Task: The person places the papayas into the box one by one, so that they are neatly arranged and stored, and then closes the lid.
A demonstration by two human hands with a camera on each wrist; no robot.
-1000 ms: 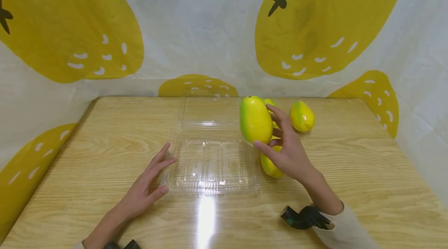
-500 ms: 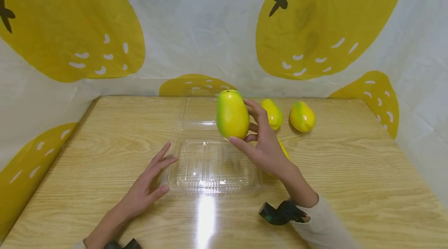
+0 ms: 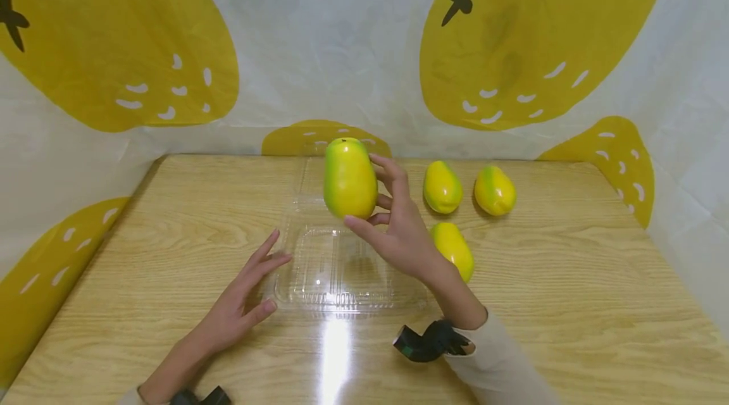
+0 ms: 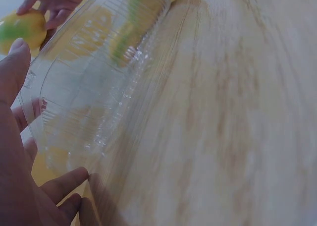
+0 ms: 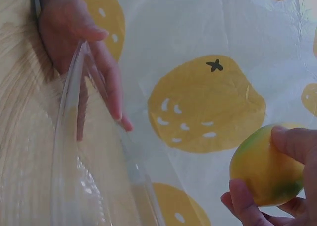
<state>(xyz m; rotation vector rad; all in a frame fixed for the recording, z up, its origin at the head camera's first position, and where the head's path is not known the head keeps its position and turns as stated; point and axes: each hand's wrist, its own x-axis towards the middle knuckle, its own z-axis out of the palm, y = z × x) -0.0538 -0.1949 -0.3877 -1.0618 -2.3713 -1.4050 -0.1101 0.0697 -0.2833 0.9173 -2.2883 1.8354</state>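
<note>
My right hand (image 3: 393, 228) grips a yellow-green mango (image 3: 350, 178) upright in the air, above the back part of an open clear plastic clamshell box (image 3: 347, 266). The right wrist view shows the same mango (image 5: 266, 171) between thumb and fingers. My left hand (image 3: 242, 304) lies flat on the wooden table, its straight fingers touching the box's left edge (image 4: 94, 87). Three more mangoes lie to the right of the box: one near my right forearm (image 3: 452, 248), two farther back (image 3: 442, 187) (image 3: 495, 190).
The box's clear lid (image 3: 342, 180) lies open toward the back. The wooden table (image 3: 569, 278) is walled in by a white cloth with yellow fruit prints (image 3: 342, 44) at the back and both sides. Black straps sit at both wrists.
My right hand has carried the mango leftward from beside the box to above it, uncovering the mangoes on the right. The left hand has stayed put.
</note>
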